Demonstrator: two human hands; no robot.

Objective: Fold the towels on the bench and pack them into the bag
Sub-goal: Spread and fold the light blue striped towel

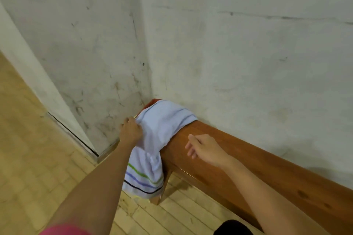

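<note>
My left hand (131, 129) pinches the towel (162, 126) at its edge; my right hand (203, 148) hovers loose-fingered over the bench (238, 160). I should take the opposite edge before lifting, so it spreads evenly.

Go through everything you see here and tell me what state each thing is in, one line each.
White towel with green, blue and black stripes: unfolded, draped over the bench end, striped edge hanging toward the floor.
Left hand: gripping the towel's edge.
Right hand: fingers relaxed, holding nothing, over the bench.
Brown wooden bench: standing along the wall, its near stretch bare.
Bag: not in view.
</note>
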